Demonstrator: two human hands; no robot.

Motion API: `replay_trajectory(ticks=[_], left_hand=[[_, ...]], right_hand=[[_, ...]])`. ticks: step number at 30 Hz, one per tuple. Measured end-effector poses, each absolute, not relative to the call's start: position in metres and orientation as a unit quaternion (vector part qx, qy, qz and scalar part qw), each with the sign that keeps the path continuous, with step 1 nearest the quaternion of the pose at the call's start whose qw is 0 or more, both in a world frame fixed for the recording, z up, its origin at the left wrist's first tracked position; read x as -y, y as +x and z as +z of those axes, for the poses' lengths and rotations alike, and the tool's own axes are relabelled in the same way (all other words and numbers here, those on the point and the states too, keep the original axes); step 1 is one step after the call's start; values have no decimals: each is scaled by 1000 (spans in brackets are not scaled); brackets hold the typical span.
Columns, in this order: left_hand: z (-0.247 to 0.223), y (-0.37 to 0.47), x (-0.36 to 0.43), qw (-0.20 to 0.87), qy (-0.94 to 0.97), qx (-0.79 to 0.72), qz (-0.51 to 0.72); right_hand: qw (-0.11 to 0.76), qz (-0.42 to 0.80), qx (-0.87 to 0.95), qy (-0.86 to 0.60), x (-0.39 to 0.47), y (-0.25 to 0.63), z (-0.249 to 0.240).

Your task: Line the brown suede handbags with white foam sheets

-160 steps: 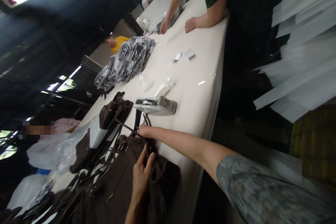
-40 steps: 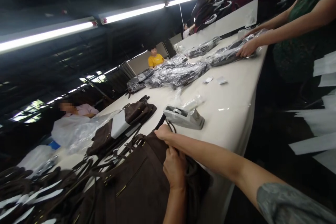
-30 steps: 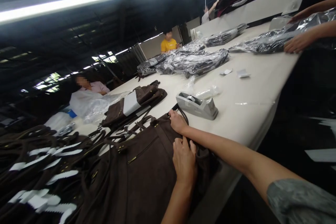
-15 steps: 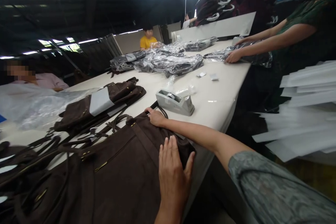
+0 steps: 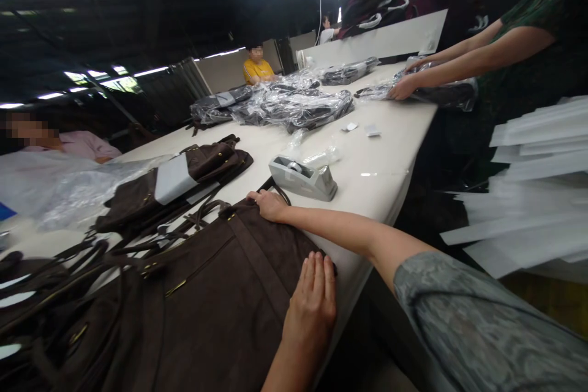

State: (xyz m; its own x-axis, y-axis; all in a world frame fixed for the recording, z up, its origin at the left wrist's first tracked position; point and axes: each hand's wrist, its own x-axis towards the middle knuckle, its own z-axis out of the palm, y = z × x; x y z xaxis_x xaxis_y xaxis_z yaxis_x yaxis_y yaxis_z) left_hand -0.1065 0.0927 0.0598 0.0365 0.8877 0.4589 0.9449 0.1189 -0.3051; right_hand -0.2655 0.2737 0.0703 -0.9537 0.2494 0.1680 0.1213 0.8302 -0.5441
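Note:
A dark brown handbag with gold-coloured zip pulls lies flat in front of me on the table. My right hand reaches across to its far corner and is closed on the edge there, near a strap. My left hand rests palm down on the bag's right side, its fingers stretched out and close together; the thumb is hidden. A grey tape dispenser stands just beyond my right hand. Thin brown straps and handles lie along the bag's upper edge.
More brown bags, one with a pale paper band, lie to the left beside clear plastic. Plastic-wrapped bags sit farther back. A co-worker's hands handle a wrapped item. White sheets are stacked right of the table.
My left hand has shifted slightly right onto the bag's edge, and its thumb has gone out of sight. The bag's right side lies flatter. My right hand keeps its grip at the corner.

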Motion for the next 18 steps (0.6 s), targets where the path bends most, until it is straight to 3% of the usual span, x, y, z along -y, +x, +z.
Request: replay_trajectory(ticks=[5,12,18], left_hand=[[56,-111,-96,223,-664,709,-86],[60,-83,-91,148,-630,758,-75],[114,-87,-40,161,-610,761,-148]], right_hand=[[78,200,977,-13,-246,-263,91],[-6,156,987,-41,-213,-253,80],[17,153,987,-44,-223,-254,54]])
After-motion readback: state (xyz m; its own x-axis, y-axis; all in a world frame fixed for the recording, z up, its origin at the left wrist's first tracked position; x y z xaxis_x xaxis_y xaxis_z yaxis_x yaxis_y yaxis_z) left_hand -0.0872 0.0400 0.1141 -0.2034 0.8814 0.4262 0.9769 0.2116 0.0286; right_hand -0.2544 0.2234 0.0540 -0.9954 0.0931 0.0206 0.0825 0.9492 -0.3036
